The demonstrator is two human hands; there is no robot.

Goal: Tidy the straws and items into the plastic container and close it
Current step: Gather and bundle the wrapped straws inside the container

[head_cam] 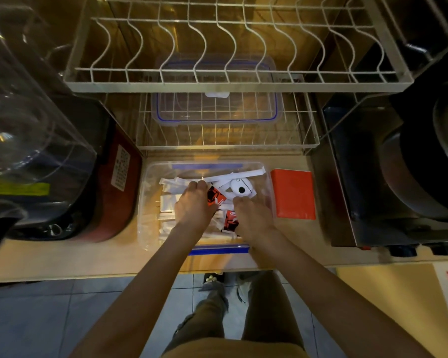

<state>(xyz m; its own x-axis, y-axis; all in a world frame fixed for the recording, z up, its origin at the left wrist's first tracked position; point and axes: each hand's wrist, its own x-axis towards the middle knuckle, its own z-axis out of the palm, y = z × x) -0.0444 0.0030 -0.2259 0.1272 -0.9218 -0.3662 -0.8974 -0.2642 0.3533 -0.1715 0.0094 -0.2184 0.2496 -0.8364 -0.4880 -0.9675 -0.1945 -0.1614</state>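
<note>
While both your arms reach forward, your hands sit inside the plastic container [150,228]. Your left hand [193,205] curls loosely on wrapped straws [167,202]; your right hand [252,218] presses, fingers bent, on packets [229,220].

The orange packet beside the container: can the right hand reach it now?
Probably yes. The right hand is in the container, and the orange packet lies just outside its right wall, nothing between them.

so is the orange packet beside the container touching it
Apart. The head view shows a strip of bare counter between the orange packet and the right wall of the plastic container.
</note>
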